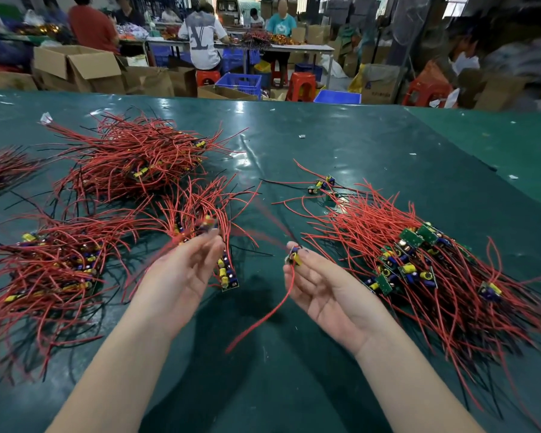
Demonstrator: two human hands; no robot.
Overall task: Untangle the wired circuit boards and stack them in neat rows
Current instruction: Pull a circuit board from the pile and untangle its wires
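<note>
Head view: a single circuit board (294, 257) is being pinched at the fingertips of the right hand (320, 290), its red wire (264, 317) dangling toward 7 o'clock, probably so it's being kept clear of the tangled pile (419, 270) at 3 o'clock. A fanned bunch of boards (200, 214) is being gripped at the wire roots by the left hand (181, 276), seemingly so they're being kept lined up for stacking. Finished-looking heaps (132, 160) are lying at 10 o'clock on the green table (372, 145). The left fingertips are being blurred by motion, so the exact grip can't be told.
</note>
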